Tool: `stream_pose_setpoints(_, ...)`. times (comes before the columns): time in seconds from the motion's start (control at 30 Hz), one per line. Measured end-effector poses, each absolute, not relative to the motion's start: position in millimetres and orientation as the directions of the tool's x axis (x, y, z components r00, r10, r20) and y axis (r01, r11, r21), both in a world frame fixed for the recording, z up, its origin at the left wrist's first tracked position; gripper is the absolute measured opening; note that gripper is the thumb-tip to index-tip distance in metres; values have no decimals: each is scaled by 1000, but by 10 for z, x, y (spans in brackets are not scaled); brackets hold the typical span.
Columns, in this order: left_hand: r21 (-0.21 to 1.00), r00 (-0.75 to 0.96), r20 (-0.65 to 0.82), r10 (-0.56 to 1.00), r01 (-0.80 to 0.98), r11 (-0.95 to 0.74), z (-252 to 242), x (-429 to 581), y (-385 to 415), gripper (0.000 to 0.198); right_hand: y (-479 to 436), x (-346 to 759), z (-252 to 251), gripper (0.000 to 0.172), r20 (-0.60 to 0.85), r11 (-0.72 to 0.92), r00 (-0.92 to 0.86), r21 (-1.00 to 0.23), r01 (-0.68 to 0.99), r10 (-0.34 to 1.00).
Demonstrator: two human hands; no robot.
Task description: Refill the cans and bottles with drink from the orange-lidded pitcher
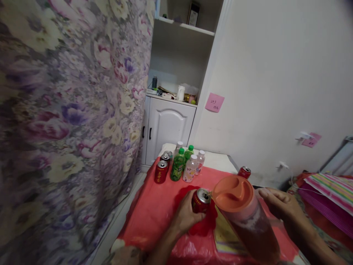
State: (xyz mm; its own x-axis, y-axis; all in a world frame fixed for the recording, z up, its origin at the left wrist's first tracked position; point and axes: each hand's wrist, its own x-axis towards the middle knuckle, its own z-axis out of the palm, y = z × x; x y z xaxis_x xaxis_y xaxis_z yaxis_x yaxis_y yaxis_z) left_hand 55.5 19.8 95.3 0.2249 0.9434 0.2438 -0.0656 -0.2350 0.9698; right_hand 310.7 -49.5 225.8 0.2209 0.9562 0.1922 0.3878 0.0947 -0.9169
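Red can [198, 207] is being gripped by fingers of the left hand [185, 216]; the pitcher [255, 228] is being held tilted, gripped by right hand [280, 206] fingers. Bottles [178, 167] are being supported by the worktop [146, 217].

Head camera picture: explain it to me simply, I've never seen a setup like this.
There is no machine here, just one person's bare hands. The camera sits on the person's head and looks forward and down, so you see roughly what they see. The left hand holds an open can. The right hand holds a pitcher, tilted with its top toward that can. Farther back on the red cover stand green bottles, white-capped bottles and other cans.
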Motion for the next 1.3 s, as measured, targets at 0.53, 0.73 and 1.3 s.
stream_pose_setpoints(0.53, 970, 224, 240, 945, -17, -242, 955, 548, 212, 67, -478, 3152, 2251, 55, 208, 128, 200, -929, 348, 958)
stream_pose_setpoints(0.73, 970, 233, 241, 942, -18, -243, 936, 547, 225, 68, -481, 3137, 2242, 52, 158, 74, 233, -941, 330, 959)
stream_pose_setpoints(1.3, 966, 217, 255, 942, -16, -258, 946, 543, 206, 68, -437, 3215, 2200, 53, 147, 58, 226, -933, 356, 963)
